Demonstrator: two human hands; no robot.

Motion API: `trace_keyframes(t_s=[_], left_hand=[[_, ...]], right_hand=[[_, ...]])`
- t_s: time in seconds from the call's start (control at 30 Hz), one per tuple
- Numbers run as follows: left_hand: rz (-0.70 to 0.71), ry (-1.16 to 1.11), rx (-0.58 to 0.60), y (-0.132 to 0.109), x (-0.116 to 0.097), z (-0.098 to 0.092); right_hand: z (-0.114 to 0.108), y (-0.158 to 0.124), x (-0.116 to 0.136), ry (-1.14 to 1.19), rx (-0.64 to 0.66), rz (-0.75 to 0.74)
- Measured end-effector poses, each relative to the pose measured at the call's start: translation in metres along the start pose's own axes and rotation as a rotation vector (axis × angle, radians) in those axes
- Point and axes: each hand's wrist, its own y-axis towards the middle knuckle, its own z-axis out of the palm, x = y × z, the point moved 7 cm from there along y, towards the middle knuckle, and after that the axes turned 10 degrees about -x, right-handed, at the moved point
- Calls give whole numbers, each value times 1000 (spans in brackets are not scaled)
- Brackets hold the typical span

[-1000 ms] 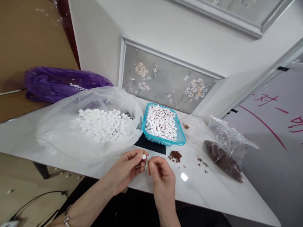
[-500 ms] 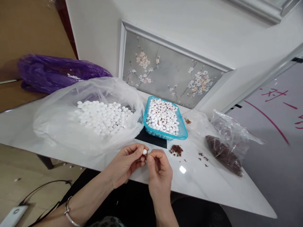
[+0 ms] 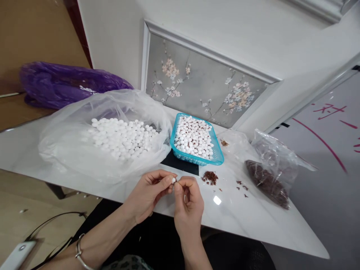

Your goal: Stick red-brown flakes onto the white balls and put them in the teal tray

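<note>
Between the thumb and fingers of my left hand [image 3: 149,193] is a small white ball [image 3: 173,180]. My right hand [image 3: 190,202] pinches close against the ball with thumb and forefinger; whatever it holds is too small to make out. Both hands are over the near table edge. Just beyond them lies a small pile of reddish-brown bits [image 3: 210,177]. A blue plastic basket [image 3: 194,161] behind it is filled with white balls with brown bits among them. To the left, a clear plastic bag [image 3: 64,150] lies open around many plain white balls [image 3: 123,138].
A zip bag of dark brown material [image 3: 266,183] lies at the right, with loose bits [image 3: 242,186] beside it. A purple bag [image 3: 50,86] is at the back left. A framed flower picture [image 3: 197,78] and a whiteboard [image 3: 320,157] border the white table [image 3: 253,228].
My fingertips have drawn slightly closer together around the white ball, which is now more covered by the left hand. The camera view has shifted a little.
</note>
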Motion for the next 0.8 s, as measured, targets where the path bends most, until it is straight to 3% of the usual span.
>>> trace_keyframes(t_s=[0.2, 0.4, 0.8], left_hand=[[-39, -6, 23, 1, 1, 2], [-51, -46, 46, 0, -2, 6], [5, -29, 63, -3, -5, -1]], right_hand=[[1, 3, -3, 0, 13, 40], [0, 6, -15, 98, -7, 221], [-9, 3, -27, 213, -50, 275]])
